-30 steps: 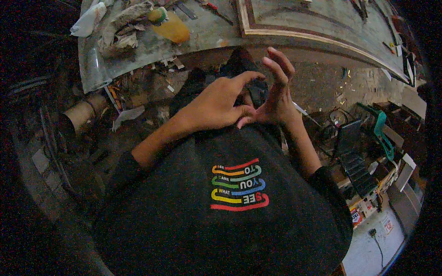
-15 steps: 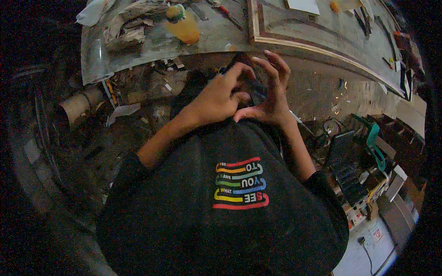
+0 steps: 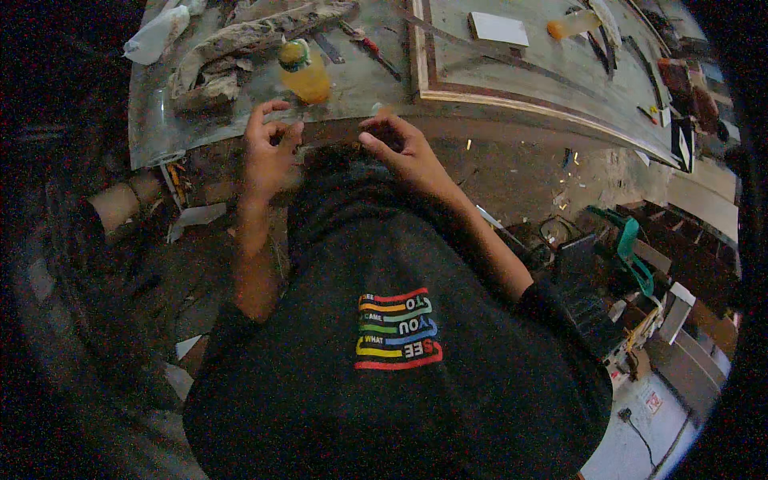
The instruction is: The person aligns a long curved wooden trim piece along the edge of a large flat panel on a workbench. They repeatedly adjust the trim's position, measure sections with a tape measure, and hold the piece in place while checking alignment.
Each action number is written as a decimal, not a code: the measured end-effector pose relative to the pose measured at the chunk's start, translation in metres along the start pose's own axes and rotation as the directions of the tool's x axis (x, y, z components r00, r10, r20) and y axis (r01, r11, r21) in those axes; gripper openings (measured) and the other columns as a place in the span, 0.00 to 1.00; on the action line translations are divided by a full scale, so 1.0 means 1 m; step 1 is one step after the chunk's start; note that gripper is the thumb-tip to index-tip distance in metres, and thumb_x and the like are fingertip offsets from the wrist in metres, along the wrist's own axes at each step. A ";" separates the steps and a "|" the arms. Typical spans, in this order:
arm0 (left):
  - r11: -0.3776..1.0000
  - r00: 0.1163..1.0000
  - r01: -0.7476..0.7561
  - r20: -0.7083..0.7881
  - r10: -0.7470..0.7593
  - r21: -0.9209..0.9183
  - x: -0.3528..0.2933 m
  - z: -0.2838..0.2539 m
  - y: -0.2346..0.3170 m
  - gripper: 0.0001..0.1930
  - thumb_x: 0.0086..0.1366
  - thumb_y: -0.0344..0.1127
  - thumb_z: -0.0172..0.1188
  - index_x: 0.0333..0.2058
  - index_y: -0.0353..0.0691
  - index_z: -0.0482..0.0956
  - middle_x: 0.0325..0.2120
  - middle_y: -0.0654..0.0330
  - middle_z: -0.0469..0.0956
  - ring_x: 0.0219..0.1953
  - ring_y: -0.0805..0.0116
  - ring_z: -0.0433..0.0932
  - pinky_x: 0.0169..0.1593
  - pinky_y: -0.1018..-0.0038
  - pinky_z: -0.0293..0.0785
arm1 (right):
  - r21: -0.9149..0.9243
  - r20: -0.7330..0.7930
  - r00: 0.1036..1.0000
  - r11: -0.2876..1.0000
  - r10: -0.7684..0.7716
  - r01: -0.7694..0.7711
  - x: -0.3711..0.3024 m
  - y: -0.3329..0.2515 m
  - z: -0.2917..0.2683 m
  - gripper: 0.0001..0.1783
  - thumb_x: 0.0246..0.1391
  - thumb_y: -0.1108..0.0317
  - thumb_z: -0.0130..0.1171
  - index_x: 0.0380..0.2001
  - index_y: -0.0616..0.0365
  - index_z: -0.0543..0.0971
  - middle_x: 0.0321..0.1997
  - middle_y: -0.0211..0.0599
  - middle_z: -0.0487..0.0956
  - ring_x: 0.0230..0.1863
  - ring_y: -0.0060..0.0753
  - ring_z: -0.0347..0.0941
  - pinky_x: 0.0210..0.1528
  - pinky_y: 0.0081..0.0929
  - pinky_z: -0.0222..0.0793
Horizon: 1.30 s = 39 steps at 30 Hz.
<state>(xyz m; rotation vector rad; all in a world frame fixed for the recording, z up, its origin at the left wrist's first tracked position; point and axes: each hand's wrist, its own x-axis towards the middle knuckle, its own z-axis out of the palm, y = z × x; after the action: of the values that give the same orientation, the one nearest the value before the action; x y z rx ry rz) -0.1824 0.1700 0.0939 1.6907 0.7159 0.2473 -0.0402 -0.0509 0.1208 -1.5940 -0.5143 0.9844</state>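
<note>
My left hand (image 3: pixel 269 152) is raised at the table's near edge, its fingers bent and apart with nothing visible between them. A bottle of yellow-orange liquid (image 3: pixel 306 76) with a green-and-yellow top stands on the table just beyond it. To the right, my right hand (image 3: pixel 404 150) hovers in front of the same edge, thumb and fingers loosely curved and apart, also with nothing visible in it. A small pale round object (image 3: pixel 379 108) lies at the edge beside its fingertips. Both forearms are bare below black sleeves.
On the table (image 3: pixel 216 124) are a crumpled cloth (image 3: pixel 264 36), a red-handled tool (image 3: pixel 372 50), a wooden frame (image 3: pixel 512 108), a white block (image 3: pixel 498 30) and a second bottle with an orange cap (image 3: pixel 574 26). A green curved object (image 3: pixel 630 248) sits among clutter at right.
My hands, close together at my waist before, have separated and risen toward the table edge. The left moved left and the right shifted slightly left. The view has shifted a little.
</note>
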 end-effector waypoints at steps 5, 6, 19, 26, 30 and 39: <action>0.994 0.995 -0.101 0.015 0.102 -0.037 0.003 0.022 -0.010 0.24 0.63 0.30 0.71 0.56 0.41 0.72 0.29 0.63 0.81 0.33 0.75 0.78 0.44 0.73 0.75 | -0.121 -0.222 0.974 0.993 -0.033 0.006 0.009 0.004 -0.053 0.18 0.65 0.59 0.66 0.51 0.60 0.80 0.47 0.34 0.83 0.48 0.26 0.79 0.53 0.27 0.75; 0.990 0.995 -0.089 0.028 0.092 -0.108 0.002 0.030 -0.007 0.24 0.62 0.29 0.71 0.55 0.41 0.72 0.30 0.64 0.81 0.34 0.74 0.78 0.46 0.73 0.75 | -0.189 -0.304 0.951 0.982 -0.044 -0.015 0.016 0.004 -0.074 0.19 0.64 0.59 0.66 0.51 0.60 0.80 0.47 0.35 0.83 0.48 0.27 0.79 0.52 0.27 0.75; 0.943 0.970 -0.206 -0.182 0.161 -0.262 0.121 0.150 0.052 0.34 0.64 0.49 0.72 0.61 0.38 0.69 0.54 0.55 0.76 0.52 0.65 0.78 0.53 0.67 0.75 | -0.938 -0.346 0.774 0.225 -0.531 -0.265 0.078 0.062 -0.314 0.32 0.52 0.61 0.70 0.59 0.53 0.73 0.63 0.46 0.74 0.62 0.58 0.70 0.65 0.51 0.63; 0.955 0.983 -0.148 -0.145 0.114 -0.258 0.150 0.137 0.094 0.19 0.72 0.35 0.64 0.57 0.34 0.75 0.43 0.49 0.87 0.41 0.67 0.85 0.48 0.72 0.80 | -0.963 -0.139 0.907 0.268 -0.397 -0.031 0.077 0.045 -0.371 0.20 0.58 0.60 0.65 0.54 0.44 0.79 0.57 0.36 0.78 0.62 0.49 0.71 0.62 0.50 0.63; 0.909 0.971 -0.229 -0.150 0.187 -0.348 0.129 0.134 0.105 0.17 0.71 0.34 0.65 0.55 0.35 0.77 0.46 0.49 0.86 0.44 0.67 0.85 0.51 0.73 0.80 | -0.949 -0.032 0.916 0.299 -0.400 0.097 0.072 0.039 -0.386 0.14 0.60 0.62 0.64 0.48 0.47 0.81 0.54 0.36 0.79 0.61 0.45 0.71 0.64 0.47 0.61; 0.945 0.883 -0.324 -0.373 0.285 -0.045 0.081 0.107 0.136 0.15 0.71 0.35 0.64 0.52 0.35 0.78 0.48 0.49 0.84 0.50 0.61 0.83 0.58 0.66 0.77 | -0.750 -0.073 0.828 0.578 -0.556 0.322 0.028 -0.012 -0.382 0.11 0.52 0.73 0.71 0.39 0.55 0.82 0.39 0.41 0.84 0.45 0.47 0.81 0.47 0.38 0.75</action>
<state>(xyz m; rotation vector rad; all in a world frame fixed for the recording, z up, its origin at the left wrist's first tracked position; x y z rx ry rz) -0.0183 0.1179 0.1774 1.6684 0.6858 0.8258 0.2884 -0.2479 0.1286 -2.0993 -1.1189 0.0964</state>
